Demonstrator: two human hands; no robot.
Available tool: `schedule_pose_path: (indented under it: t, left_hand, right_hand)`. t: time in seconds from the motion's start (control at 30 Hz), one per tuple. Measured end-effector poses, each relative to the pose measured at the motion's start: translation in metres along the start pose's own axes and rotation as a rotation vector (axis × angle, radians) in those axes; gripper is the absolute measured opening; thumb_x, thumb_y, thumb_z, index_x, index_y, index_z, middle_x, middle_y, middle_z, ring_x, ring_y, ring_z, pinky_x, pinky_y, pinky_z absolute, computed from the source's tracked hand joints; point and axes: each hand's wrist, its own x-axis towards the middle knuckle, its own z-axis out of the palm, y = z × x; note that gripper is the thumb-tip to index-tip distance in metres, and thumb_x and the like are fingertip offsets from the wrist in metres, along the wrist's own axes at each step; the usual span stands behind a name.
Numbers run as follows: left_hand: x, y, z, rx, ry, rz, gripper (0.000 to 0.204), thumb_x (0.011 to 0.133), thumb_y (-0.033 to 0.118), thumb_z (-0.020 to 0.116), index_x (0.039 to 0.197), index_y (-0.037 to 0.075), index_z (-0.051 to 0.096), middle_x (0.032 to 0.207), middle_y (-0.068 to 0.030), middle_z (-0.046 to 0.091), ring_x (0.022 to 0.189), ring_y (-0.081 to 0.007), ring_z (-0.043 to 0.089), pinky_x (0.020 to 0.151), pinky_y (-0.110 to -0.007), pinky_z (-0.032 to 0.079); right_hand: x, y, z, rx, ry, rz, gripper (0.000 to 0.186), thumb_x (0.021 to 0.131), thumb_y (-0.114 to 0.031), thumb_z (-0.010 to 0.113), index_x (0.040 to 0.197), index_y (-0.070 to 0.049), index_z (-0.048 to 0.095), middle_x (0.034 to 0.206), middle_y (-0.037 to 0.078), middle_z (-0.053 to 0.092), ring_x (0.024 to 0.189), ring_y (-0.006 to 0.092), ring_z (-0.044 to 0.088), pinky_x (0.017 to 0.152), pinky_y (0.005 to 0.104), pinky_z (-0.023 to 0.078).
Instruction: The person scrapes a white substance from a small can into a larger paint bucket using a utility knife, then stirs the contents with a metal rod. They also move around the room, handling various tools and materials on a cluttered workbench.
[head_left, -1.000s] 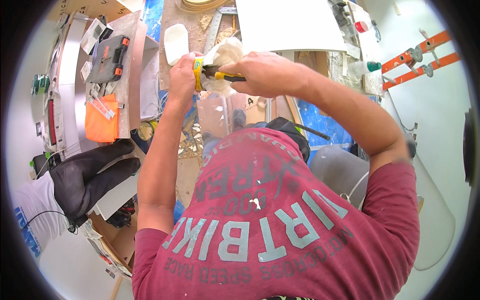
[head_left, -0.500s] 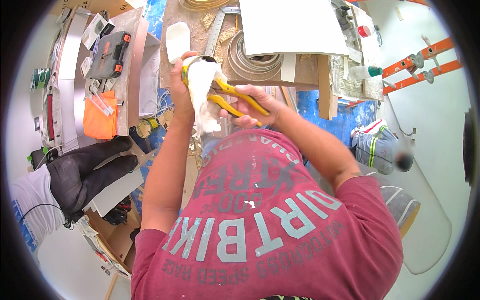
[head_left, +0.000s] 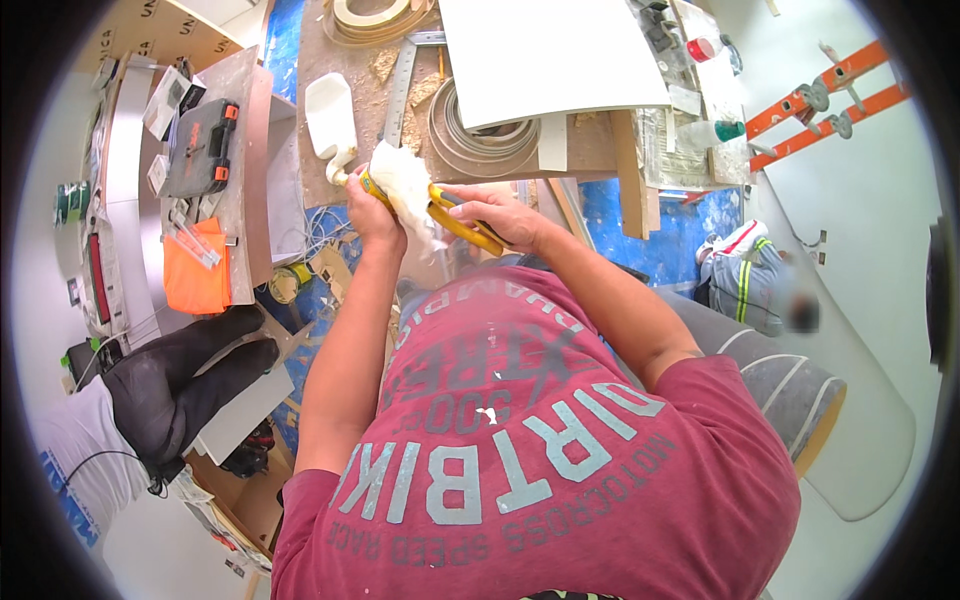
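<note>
Left hand clenched around a white rag — right hand grasping a yellow-handled tool

The tool was bright yellow with black at its grip, and the cloth wrapped round it was white. The shirt was dark red, spotted with white flecks and printed in pale grey-blue letters. A white bottle lay on a brown, dust-strewn bench beside a white panel. The glove was black — the sleeve behind it white. An orange packet, a grey case with orange clasps, and orange ladder rails stood out — the floor sheet was blue.
</note>
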Motion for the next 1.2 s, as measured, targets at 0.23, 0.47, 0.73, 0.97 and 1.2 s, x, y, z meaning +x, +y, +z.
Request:
schedule_pose_path:
  t: [0.23, 0.47, 0.73, 0.97, 1.2]
  left_hand:
    - [-0.012, 0.009, 0.026, -0.074, -0.209, 0.024, 0.044, 0.108, 0.043, 0.035, 0.123, 0.008, 0.056, 0.113, -0.0079, 0.066, 0.106, -0.0212, 0.066, 0.093, -0.036, 0.054]
    - [-0.001, 0.004, 0.015, 0.026, -0.205, -0.038, 0.043, 0.106, 0.044, 0.036, 0.125, 0.011, 0.055, 0.110, -0.0069, 0.067, 0.099, -0.0223, 0.068, 0.083, -0.039, 0.058]
    - [-0.003, 0.033, -0.039, -0.110, -0.227, -0.354, 0.065, 0.102, 0.057, 0.030, 0.126, 0.005, 0.061, 0.120, -0.0179, 0.068, 0.098, -0.0364, 0.070, 0.069, -0.045, 0.060]
    - [-0.012, 0.051, -0.050, -0.291, -0.340, -0.389, 0.079, 0.098, 0.069, 0.025, 0.134, 0.006, 0.058, 0.128, -0.0227, 0.064, 0.099, -0.0404, 0.068, 0.071, -0.045, 0.061]
    - [-0.024, 0.063, -0.066, -0.380, -0.384, -0.320, 0.076, 0.099, 0.066, 0.028, 0.145, 0.008, 0.050, 0.135, -0.0225, 0.059, 0.104, -0.0384, 0.063, 0.077, -0.044, 0.057]
  right_hand:
    - [-0.010, 0.009, 0.003, 0.525, -0.096, 0.011, 0.075, 0.091, -0.024, 0.061, 0.157, -0.023, 0.025, 0.123, 0.006, 0.057, 0.094, 0.0195, 0.066, 0.053, 0.0301, 0.052]
    - [-0.040, 0.018, -0.020, 0.500, 0.089, -0.071, 0.076, 0.092, -0.020, 0.061, 0.158, -0.020, 0.024, 0.120, 0.009, 0.058, 0.087, 0.0199, 0.064, 0.054, 0.0316, 0.051]
    - [-0.101, 0.008, -0.064, 0.133, 0.438, -0.187, 0.072, 0.093, -0.020, 0.063, 0.157, -0.015, 0.030, 0.096, 0.010, 0.062, 0.071, 0.0140, 0.061, 0.053, 0.0284, 0.048]
    - [-0.048, -0.054, -0.033, -0.330, 0.312, -0.178, 0.066, 0.093, -0.024, 0.067, 0.153, -0.015, 0.040, 0.082, 0.003, 0.060, 0.065, 0.0092, 0.055, 0.055, 0.0267, 0.046]
    - [0.078, -0.065, 0.001, -0.360, 0.264, -0.507, 0.060, 0.093, -0.026, 0.065, 0.147, -0.011, 0.043, 0.094, 0.005, 0.060, 0.076, 0.0125, 0.056, 0.068, 0.0281, 0.048]
